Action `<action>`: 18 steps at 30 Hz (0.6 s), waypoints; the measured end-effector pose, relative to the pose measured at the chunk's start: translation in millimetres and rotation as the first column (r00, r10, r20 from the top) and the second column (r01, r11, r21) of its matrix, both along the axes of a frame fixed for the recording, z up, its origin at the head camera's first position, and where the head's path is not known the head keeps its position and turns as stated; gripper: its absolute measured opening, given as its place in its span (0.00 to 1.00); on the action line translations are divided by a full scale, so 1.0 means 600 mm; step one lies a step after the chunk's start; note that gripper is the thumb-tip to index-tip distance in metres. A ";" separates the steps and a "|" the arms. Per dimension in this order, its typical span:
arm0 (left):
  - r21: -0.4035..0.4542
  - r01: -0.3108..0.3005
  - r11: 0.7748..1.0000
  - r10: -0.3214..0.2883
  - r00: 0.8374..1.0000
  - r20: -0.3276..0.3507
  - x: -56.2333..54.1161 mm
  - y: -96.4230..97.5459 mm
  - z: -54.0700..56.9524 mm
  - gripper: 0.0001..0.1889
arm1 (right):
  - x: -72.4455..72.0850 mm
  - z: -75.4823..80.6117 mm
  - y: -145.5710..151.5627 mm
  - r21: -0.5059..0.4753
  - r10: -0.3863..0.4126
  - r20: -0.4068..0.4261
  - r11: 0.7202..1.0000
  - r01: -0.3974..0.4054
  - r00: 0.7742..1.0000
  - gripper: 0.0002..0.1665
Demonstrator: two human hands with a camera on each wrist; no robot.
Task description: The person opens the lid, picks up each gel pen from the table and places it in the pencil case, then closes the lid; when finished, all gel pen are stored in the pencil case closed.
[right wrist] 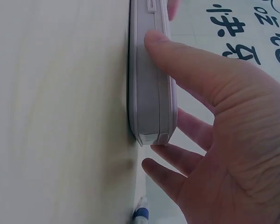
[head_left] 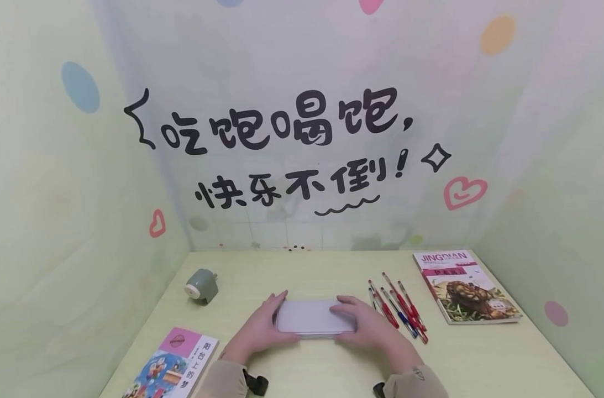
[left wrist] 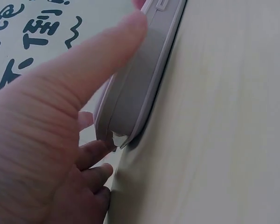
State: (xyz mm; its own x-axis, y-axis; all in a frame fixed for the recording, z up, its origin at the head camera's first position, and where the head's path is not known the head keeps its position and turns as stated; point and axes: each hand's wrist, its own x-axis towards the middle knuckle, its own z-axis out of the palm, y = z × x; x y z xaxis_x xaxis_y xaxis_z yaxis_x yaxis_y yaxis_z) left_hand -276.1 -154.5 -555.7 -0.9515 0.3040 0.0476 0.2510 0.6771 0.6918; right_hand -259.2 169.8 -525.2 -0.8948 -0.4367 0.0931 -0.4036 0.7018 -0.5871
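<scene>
Book, pink and blue cover, at the near left of the bench as I look on. Pencil sharpener, grey-green, with a pale round front, standing farther back. Left hand, beige sleeve, curved round the left end of a case: thumb along its near side, fingers at the far corner. Case, pale, rounded corners, small tab on its near side; lies level, long way across, directly between the hands, both of which touch it. Right hand, beige sleeve, holding the right end, thumb likewise on the near side, fingers round the far side. Pens, several, red and blue, in a loose group just beyond the right hand. Book, "JINGDIAN" lettering, insect on its cover, at the far right.
</scene>
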 end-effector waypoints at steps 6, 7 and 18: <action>-0.014 0.024 1.000 -0.025 0.999 -0.046 0.002 -0.009 -0.006 0.61 | -0.002 -0.003 0.003 -0.006 0.007 -0.018 1.000 -0.007 1.000 0.41; -0.015 0.025 1.000 -0.026 0.998 -0.052 0.002 -0.009 -0.006 0.60 | -0.002 -0.004 0.003 -0.005 0.008 -0.019 1.000 -0.008 1.000 0.41; -0.033 0.029 0.999 -0.031 0.998 -0.057 0.004 -0.008 -0.008 0.57 | -0.001 -0.007 0.007 0.024 0.025 -0.044 0.999 -0.024 0.999 0.41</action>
State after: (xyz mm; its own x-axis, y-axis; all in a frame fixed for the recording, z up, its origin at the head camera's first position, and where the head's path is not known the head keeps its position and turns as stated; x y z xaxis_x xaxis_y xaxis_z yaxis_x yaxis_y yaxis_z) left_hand -273.6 -159.5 -560.5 -0.9379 0.3346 0.0913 0.3100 0.6905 0.6536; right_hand -259.7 174.2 -529.2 -0.8790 -0.4610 0.1217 -0.4461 0.7049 -0.5515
